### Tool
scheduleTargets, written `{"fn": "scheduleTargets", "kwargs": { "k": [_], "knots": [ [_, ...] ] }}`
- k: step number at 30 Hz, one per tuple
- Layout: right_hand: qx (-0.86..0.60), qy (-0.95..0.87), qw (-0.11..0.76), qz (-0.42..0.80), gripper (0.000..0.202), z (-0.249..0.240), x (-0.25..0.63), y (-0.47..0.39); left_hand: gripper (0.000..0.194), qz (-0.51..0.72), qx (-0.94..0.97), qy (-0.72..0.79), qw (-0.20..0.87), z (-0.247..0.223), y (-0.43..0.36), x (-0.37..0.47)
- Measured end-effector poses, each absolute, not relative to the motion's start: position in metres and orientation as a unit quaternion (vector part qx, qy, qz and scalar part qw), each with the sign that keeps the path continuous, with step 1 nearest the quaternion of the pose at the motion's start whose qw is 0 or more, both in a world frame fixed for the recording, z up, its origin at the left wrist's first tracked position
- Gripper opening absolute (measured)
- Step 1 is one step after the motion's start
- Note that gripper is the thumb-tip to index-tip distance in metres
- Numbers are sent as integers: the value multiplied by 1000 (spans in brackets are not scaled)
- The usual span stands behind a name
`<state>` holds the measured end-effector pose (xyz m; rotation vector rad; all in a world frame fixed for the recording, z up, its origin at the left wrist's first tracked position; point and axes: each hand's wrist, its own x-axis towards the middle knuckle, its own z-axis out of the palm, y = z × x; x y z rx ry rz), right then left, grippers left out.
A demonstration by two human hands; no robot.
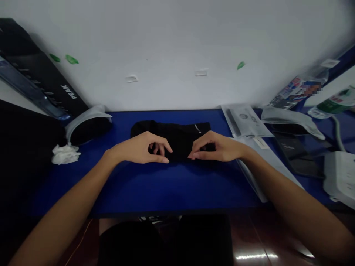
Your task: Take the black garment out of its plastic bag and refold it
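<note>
A folded black cloth item (pixel 177 135) with small white lettering near its right end lies flat on the blue table (pixel 169 188). Over its left part is my left hand (pixel 146 148), thumb and fingers apart, holding nothing. My right hand (pixel 212 147) is over the cloth's right part, its thumb and index fingertip close together at the lower edge. Whether any fabric is between those fingertips is too dark to make out.
Crumpled white tissue (pixel 66 154) and a black item in a pale bag (pixel 90 129) are at left. Plastic packets (pixel 246 120), a dark flat box (pixel 298 153), bottles (pixel 334 103) and a white power strip (pixel 341 177) crowd the right. A white wall rises behind.
</note>
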<state>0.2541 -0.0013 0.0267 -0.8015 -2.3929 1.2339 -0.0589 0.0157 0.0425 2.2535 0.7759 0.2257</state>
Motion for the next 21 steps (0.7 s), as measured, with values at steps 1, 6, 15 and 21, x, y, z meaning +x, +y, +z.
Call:
{"fn": "scheduleTargets", "kwargs": {
  "k": [1, 6, 15, 21],
  "knots": [
    [-281, -839, 161, 438, 26, 26, 254, -1, 27, 86, 876, 302, 366, 42, 16, -59],
    [-295, -847, 148, 418, 18, 22, 250, -2, 23, 81, 878, 296, 368, 37, 19, -59],
    [-292, -857, 117, 408, 15, 16, 244, -2, 31, 47, 878, 300, 371, 27, 22, -59],
    [-272, -857, 113, 424, 15, 16, 242, -5, 32, 19, 879, 298, 372, 34, 19, -58]
  ]
}}
